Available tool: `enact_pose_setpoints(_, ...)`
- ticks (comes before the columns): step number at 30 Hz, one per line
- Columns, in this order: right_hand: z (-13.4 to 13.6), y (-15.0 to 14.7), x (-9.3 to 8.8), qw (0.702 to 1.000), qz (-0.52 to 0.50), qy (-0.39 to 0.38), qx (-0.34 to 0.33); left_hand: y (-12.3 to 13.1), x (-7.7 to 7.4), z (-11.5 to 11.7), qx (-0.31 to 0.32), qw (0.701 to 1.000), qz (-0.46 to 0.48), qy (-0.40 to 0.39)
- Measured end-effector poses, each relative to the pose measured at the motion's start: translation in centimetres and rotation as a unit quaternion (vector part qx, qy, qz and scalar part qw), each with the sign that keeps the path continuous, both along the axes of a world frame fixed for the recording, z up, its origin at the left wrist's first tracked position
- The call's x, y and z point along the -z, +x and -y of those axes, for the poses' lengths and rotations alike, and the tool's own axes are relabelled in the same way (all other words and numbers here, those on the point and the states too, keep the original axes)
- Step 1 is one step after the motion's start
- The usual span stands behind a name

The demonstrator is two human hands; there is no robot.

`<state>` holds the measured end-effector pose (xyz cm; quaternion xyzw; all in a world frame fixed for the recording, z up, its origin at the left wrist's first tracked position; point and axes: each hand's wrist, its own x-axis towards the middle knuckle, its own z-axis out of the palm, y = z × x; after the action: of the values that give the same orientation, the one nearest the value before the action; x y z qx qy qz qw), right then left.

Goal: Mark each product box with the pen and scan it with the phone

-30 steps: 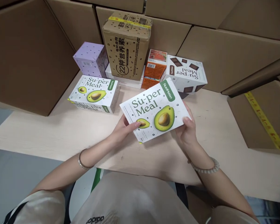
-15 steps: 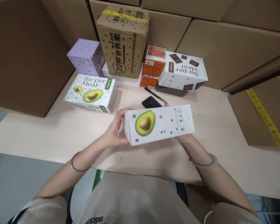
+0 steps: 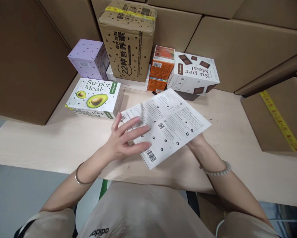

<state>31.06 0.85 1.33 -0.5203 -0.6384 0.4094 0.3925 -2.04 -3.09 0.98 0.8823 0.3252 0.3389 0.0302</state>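
I hold a white Su-per Meal box [image 3: 167,125] over the table [image 3: 64,138], tilted, its back face up with small print, a QR code and a barcode. My left hand [image 3: 125,140] lies on the box's left end, fingers stretched out and spread. My right hand [image 3: 196,141] is under the box's right side. Only its wrist and heel show, and the fingers are hidden.
At the back stand another avocado Su-per Meal box [image 3: 93,97], a purple dotted box [image 3: 87,59], a tall brown carton [image 3: 128,39], an orange box [image 3: 162,67] and a chocolate Su-per Meal box [image 3: 194,72]. Large cardboard boxes [image 3: 237,49] wall in the table.
The box has been rolled over from front face through its narrow side to back face up. My left hand went from gripping its end to lying flat on it. The phone and pen are now covered.
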Motion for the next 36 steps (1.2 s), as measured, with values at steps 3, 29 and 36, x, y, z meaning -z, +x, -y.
enact_pose_setpoints(3, 0.4, 0.9, -0.8, 0.979, -0.138, -0.147, -0.035, -0.9, 0.9, -0.3, -0.009, 0.999, -0.021, 0.047)
enact_pose_setpoints(29, 0.9, 2.1, -0.9, 0.989, -0.116, 0.074, -0.050, 0.9, -3.3, -1.0, -0.021, 0.748, 0.373, -0.549)
enact_pose_setpoints(36, 1.8, 2.2, -3.9, 0.942, -0.005, 0.334, -0.026, 0.5, -2.9, -1.6, 0.020, 0.773, 0.298, -0.560)
